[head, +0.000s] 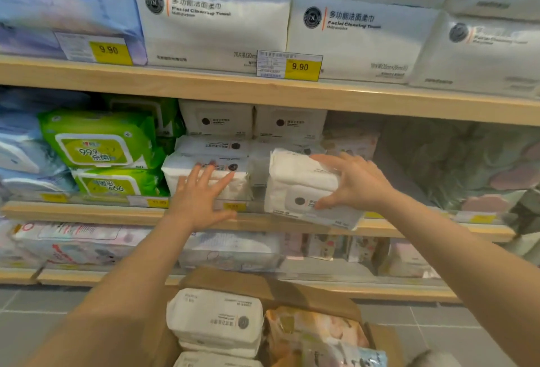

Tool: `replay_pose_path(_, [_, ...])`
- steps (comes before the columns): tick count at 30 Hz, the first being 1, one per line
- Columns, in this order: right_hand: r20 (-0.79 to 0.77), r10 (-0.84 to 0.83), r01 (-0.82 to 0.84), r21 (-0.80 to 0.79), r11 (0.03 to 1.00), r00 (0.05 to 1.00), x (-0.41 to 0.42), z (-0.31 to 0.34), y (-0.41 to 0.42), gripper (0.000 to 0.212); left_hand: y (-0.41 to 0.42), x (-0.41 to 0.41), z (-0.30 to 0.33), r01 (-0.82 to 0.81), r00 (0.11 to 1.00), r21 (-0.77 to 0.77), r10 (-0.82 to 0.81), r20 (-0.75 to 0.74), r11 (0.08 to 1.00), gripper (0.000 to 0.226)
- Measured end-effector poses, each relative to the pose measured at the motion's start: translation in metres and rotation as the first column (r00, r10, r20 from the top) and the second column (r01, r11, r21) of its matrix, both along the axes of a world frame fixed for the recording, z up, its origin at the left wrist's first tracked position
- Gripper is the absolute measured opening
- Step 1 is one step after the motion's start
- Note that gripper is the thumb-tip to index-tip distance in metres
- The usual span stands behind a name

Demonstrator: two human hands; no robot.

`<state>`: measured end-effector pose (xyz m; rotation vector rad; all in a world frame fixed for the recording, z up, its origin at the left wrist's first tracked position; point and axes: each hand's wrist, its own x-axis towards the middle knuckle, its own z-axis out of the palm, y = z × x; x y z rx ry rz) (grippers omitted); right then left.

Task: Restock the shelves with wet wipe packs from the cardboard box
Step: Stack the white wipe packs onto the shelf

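While the right hand point(355, 182) is carrying a white wet wipe pack point(304, 188) to the front edge of the middle shelf point(87, 212), its grip is clamped on the pack, thumb under the lower face and fingers spread over the top, and the pack is tilting with its near end hanging out past the shelf lip. The left hand point(201, 194) is lying flat and open, fingers spread apart, against the stack of white packs point(204, 159) already sitting on that shelf, holding nothing. To do this step well, the left palm is probably best kept pressing that stack back and square, so a clean slot is opening just beside it, while the right hand is levelling the pack and sliding it in label outward, flush with its neighbours. The pack is looking soft and pillowy, white film with a rounded flip lid and a small dark round logo on its face, so a firm squeeze is likely denting it. More matching packs are waiting in the cardboard box point(292, 288) below, near the floor
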<state>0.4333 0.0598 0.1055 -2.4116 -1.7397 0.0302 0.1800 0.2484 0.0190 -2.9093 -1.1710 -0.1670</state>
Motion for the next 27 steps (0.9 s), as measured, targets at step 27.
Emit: replay_pose_path(27, [0.075, 0.193, -0.198, 0.077, 0.977, 0.978, -0.020, -0.068, 0.042, 0.082, -0.057, 0.002, -0.059, 0.065, 0.922, -0.061, -0.037, 0.385, 0.996, 0.072])
